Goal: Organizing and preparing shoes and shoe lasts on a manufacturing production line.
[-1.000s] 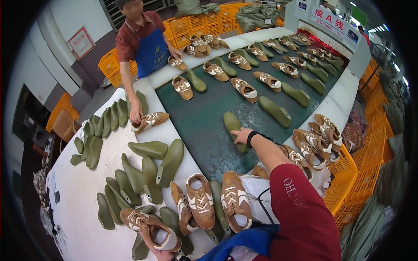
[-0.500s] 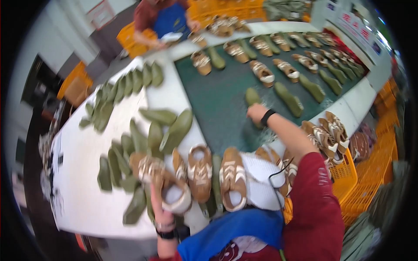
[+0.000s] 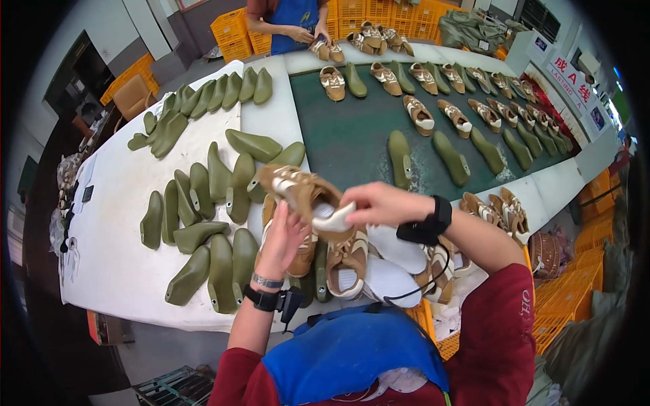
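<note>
A brown sneaker (image 3: 291, 184) with white stripes and a white heel is held up in front of me, tilted, its toe toward the far left. From below, my left hand (image 3: 283, 237) supports it, its fingers partly hidden behind the shoe. My right hand (image 3: 386, 203) pinches the white heel rim at the opening. Under the held shoe stand more brown sneakers (image 3: 347, 260) and white insole-shaped sheets (image 3: 389, 274). Beyond my right hand, a green shoe last (image 3: 399, 159) lies on the dark green belt (image 3: 338, 145).
Several green lasts (image 3: 220, 271) cover the white table (image 3: 115, 237) at left. Sneakers and lasts line the belt in rows. A co-worker in a blue apron (image 3: 295, 24) handles a shoe at the far edge. Orange crates (image 3: 569, 298) stand at right.
My right hand has left the green last on the belt and come back to the sneaker's heel. My left hand has raised the sneaker and moved it to the right.
</note>
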`<state>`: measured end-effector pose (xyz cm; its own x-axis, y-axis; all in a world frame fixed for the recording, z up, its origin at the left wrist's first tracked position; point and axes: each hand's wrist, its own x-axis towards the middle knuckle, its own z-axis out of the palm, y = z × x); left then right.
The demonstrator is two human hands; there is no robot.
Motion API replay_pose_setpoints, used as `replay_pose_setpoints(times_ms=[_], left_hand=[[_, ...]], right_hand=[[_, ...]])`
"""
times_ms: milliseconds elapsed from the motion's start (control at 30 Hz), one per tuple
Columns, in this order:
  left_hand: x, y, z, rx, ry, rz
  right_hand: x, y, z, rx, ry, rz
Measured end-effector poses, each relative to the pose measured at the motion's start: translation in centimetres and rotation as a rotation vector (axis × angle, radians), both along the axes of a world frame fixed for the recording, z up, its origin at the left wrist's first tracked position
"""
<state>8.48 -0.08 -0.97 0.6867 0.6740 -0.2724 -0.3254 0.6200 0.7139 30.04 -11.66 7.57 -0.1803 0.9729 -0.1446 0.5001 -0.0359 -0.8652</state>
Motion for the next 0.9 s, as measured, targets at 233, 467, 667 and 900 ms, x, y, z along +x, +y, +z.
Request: replay_pose_setpoints(times_ms=[233,467,667,900], left_hand=[[-4.4,-1.4,-5.1,1.535,1.105,-0.09],[-4.6,-3.6,-6.3,1.589,1.196,-0.048],[-4.2,-3.5,-6.2,1.559,1.244,-0.075],[-8.7,-0.4,-8.6,1.277,1.224,0.225]], right_hand=[[12.3,3.1,-8.6,-0.173,-0.532,-0.405],[18.9,10.4,-15.8,-0.118,-0.595,-0.566],[20.7,12.5,-19.3,-0.09,-0.579,-0.691],[19.6,7.1,-12.5,0.12,-0.511,-0.355]])
